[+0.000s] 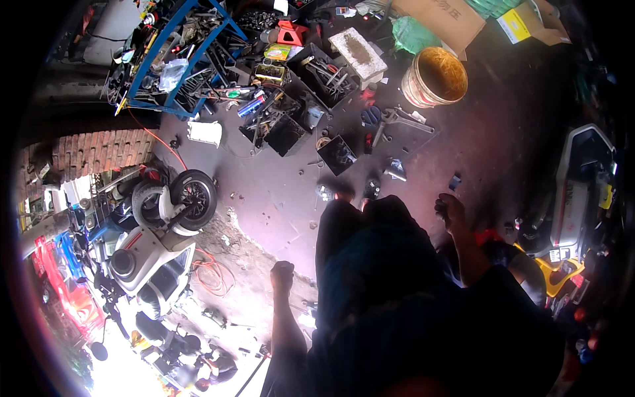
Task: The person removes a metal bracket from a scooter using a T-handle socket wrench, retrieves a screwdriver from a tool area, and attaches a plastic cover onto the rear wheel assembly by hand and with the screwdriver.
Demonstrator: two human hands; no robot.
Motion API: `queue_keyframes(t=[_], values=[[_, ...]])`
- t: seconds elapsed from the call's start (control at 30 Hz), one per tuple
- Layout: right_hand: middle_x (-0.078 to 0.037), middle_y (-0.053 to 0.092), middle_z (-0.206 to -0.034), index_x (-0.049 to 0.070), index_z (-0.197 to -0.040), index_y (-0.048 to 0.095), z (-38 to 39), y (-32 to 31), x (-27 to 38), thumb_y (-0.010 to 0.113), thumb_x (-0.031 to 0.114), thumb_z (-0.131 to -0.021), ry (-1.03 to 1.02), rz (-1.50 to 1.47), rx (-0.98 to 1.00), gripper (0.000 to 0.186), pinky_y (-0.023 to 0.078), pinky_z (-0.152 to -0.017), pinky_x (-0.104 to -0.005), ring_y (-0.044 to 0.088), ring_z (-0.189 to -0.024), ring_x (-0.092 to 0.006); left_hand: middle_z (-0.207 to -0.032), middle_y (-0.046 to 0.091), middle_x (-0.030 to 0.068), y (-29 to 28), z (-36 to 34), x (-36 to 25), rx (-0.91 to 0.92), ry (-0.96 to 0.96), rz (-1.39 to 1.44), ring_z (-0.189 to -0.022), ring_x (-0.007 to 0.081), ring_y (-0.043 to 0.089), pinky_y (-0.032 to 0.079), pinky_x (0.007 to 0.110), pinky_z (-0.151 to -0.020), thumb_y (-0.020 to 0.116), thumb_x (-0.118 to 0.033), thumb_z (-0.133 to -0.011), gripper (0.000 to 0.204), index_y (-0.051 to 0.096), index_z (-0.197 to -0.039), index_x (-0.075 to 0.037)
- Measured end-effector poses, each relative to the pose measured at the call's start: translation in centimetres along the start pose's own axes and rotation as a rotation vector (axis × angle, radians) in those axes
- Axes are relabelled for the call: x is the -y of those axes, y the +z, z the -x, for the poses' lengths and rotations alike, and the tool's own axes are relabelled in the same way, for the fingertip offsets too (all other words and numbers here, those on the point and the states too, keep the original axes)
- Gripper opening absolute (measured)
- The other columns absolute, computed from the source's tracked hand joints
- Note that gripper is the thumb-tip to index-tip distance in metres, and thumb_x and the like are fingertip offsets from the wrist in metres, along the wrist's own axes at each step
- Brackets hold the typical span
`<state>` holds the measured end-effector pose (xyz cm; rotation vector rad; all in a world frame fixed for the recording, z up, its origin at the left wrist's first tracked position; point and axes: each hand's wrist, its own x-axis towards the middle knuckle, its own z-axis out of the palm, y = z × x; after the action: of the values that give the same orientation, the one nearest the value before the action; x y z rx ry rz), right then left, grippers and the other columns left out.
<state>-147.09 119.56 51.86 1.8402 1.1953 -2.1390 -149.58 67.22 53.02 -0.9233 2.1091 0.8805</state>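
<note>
a person stands over a workshop floor, left hand [282,274] clenched in a fist with nothing seen in it, right hand [450,210] half curled in shadow; whether its fingers grasp anything cannot be told. nearest the right hand, a small dark object [454,182] lies on the floor just beyond the fingers; nearest the left, an orange hose [213,272] lies in loops off to its left.

ahead, a black bin [311,85] holds a jumble of metal tools, and a smaller black box [329,165] holds small metal pieces. a white bucket [417,86] stands with its mouth tilted into view, the inside stained orange-brown. wrenches [390,124] lie on the floor between box and bucket, and a blue metal rack [135,83] is crowded with tools.

dark reddish floor [486,142] stretches from the bucket toward a grey-and-white scooter body [570,215] at right. at left, the smooth floor meets rough concrete along a ragged edge, near a black-tyred wheel [210,202].

dark printed characters mark a brown cardboard sheet [440,26], a yellow label sits on an open carton [548,26], and lettering runs along the scooter body.
</note>
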Motion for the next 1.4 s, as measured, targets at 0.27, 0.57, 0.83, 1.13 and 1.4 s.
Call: queue_keyframes(t=[0.27,0.57,0.83,1.13,1.4], values=[[-0.009,0.061,-0.078,0.004,-0.092,0.059,-6.6,8.5,-0.4,0.053,0.015,-0.081,0.007,0.107,0.018,0.016,0.046,-0.054,-0.0280,0.059,-0.066,-0.0203,-0.073,0.061,0.0053,-0.5,-1.1,-1.2,0.021,-0.166,0.258,-0.058,0.0125,0.058,0.045,0.025,-0.046,0.060,-0.015,-0.077,0.017,0.062,-0.090,-0.005],[-0.008,0.059,-0.075,0.005,-0.086,0.061,-31.3,29.4,-0.4,0.058,0.028,-0.085,-0.536,1.096,0.123,0.023,0.045,-0.063,-0.0367,0.056,-0.068,-0.0239,-0.081,0.062,0.0084,6.4,-7.3,6.8,0.123,-0.001,-0.042,-0.068,0.0236,0.058,0.048,0.035,-0.062,0.054,-0.011,-0.081,0.013,0.066,-0.075,-0.009],[-0.016,0.065,-0.093,0.007,-0.089,0.063,-50.2,46.0,-2.3,0.063,0.029,-0.081,-1.010,1.631,0.166,0.023,0.048,-0.079,-0.0424,0.061,-0.090,-0.0340,-0.073,0.061,0.0084,16.8,-14.4,11.7,0.202,-0.168,-0.235,-0.057,0.0186,0.057,0.048,0.031,-0.055,0.050,-0.019,-0.085,0.020,0.065,-0.080,-0.007],[-0.016,0.066,-0.093,0.006,-0.092,0.065,-55.9,52.3,-4.1,0.063,0.023,-0.079,-1.219,2.049,0.170,0.021,0.049,-0.079,-0.0422,0.063,-0.090,-0.0336,-0.075,0.062,0.0097,22.3,-20.1,11.6,0.198,-0.216,-0.215,-0.058,0.0190,0.058,0.048,0.031,-0.054,0.048,-0.019,-0.087,0.023,0.065,-0.079,-0.007],[0.008,0.035,-0.061,0.013,-0.077,0.050,-39.1,47.7,1.9,0.051,0.028,-0.089,-0.146,0.964,0.627,0.019,0.024,-0.044,-0.0202,0.029,-0.050,-0.0028,-0.081,0.063,0.0112,19.5,-15.7,10.2,0.176,0.063,-0.301,-0.062,0.0217,0.060,0.050,0.032,-0.058,0.048,-0.017,-0.087,0.022,0.064,-0.077,-0.005]])
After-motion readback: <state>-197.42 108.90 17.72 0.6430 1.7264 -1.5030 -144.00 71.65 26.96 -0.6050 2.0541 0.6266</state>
